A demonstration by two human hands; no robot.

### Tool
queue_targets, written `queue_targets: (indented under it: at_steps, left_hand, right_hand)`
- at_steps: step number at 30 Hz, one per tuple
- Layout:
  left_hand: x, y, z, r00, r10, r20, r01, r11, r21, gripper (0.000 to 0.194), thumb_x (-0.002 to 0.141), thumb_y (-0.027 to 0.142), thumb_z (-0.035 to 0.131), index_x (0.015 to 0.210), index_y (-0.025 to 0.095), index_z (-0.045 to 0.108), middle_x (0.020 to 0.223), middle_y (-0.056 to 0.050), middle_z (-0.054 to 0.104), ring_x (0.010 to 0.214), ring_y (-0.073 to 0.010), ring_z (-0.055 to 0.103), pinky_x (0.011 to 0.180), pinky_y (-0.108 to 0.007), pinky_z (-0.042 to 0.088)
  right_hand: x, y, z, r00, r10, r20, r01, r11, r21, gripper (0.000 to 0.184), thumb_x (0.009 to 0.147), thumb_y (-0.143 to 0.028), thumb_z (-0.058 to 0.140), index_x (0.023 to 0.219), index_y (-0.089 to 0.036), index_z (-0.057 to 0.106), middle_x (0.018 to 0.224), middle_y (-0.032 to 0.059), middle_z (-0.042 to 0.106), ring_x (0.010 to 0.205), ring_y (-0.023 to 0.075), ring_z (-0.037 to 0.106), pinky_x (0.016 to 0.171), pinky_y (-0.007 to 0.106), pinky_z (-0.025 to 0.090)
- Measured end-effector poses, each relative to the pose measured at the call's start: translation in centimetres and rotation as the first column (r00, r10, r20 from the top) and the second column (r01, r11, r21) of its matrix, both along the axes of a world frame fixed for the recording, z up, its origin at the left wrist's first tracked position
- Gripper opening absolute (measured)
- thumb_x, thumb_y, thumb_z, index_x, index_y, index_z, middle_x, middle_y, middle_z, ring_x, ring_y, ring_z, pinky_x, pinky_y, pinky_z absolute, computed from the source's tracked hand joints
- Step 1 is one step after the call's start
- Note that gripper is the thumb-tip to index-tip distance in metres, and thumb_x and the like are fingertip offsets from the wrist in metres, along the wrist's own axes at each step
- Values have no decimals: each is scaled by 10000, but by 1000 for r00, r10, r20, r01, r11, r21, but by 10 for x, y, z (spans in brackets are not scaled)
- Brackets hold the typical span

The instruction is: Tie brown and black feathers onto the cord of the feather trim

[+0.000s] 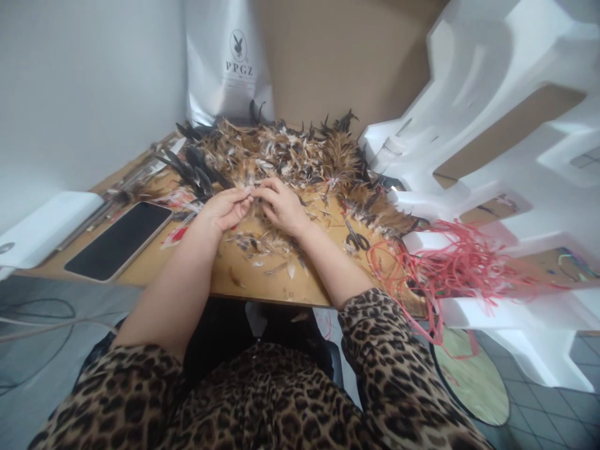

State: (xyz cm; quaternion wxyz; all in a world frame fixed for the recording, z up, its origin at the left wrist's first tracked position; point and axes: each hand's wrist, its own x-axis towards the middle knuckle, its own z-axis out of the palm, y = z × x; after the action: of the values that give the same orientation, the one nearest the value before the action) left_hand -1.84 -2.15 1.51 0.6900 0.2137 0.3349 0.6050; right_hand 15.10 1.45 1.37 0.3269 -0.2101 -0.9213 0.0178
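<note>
My left hand (230, 209) and my right hand (281, 205) meet fingertip to fingertip over the wooden table (262, 281). The left fingers are closed in a pinch where a small brown-and-white feather (248, 170) seems to rise from the tips. Pressed together at the same spot, my right thumb and forefinger hide whatever lies between them. Just beyond is a large heap of brown, white and black feathers (290, 147). Long black feathers (197, 172) lie left of my hands, and loose feather bits (269, 244) are scattered beneath them.
A phone (119, 240) and a white box-like object (51, 228) lie at the left. Black-handled scissors (357, 240) rest right of my forearm. Tangled red strings (459, 262) hang over white foam pieces (506, 312) at the right. A printed white bag (229, 75) stands behind.
</note>
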Motion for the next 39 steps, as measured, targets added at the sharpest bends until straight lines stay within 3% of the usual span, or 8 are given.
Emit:
queue_targets:
  at_steps: [15,18,21,24,27,30,34,39]
  left_hand:
    - [2,1,-8,991,-30,-134,25,999,-35,101,721,-9,636,664,74,623,590,-60,643,492,-89,606,501,-166,504]
    - [2,1,-8,984,-31,-174,25,999,-33,99,700,-2,651,641,70,617,567,-64,637,477,-94,600,446,-154,462]
    - [2,2,-8,984,-37,-172,32,999,-31,98,702,-13,636,648,67,621,568,-63,635,490,-95,610,414,-132,426]
    - [1,2,-8,984,-50,-170,47,999,-22,73,726,7,629,681,63,643,621,-81,664,531,-107,637,422,-133,443]
    - [1,2,-8,981,-46,-187,45,999,-10,45,742,29,633,723,54,666,679,-105,692,536,-103,643,434,-132,460]
    - [3,2,-7,976,-35,-217,35,999,-4,35,742,32,641,742,42,675,673,-114,694,532,-101,644,444,-129,468]
    - [5,1,-8,964,-19,-265,22,1000,9,21,735,39,659,717,32,669,622,-107,675,504,-94,633,449,-124,468]
    - [7,1,-10,949,2,-314,-2,1000,2,66,711,46,688,661,45,646,604,-92,663,473,-69,604,480,-122,479]
  right_hand:
    - [0,0,-3,997,-43,59,37,994,99,290,917,-257,379,1056,-238,633,1057,80,517,968,168,468,859,309,380]
    - [-3,-2,-4,1000,-21,-20,21,1000,5,253,902,-291,423,976,-199,647,1023,81,530,957,162,485,860,299,388]
    - [-9,-2,-6,971,-71,-230,24,979,-202,208,863,-302,483,872,-161,636,971,75,546,929,150,511,843,281,412]
    - [-17,-1,-9,877,-221,-427,-10,880,-475,178,794,-319,563,769,-149,609,874,48,572,840,133,529,794,261,432]
    - [-23,-1,-10,794,-384,-472,-107,676,-729,182,754,-329,592,752,-147,599,758,10,592,713,102,522,722,231,435]
    - [-27,-4,-9,739,-484,-468,-196,510,-837,157,733,-302,609,751,-147,597,676,-18,593,636,79,515,679,209,430]
    - [-30,-8,-8,692,-522,-499,-272,452,-850,114,706,-248,633,724,-144,590,644,-30,595,599,65,512,655,197,427]
    - [-31,-6,-12,674,-518,-526,-288,472,-833,121,691,-248,647,727,-144,596,650,-35,588,605,60,499,640,189,409]
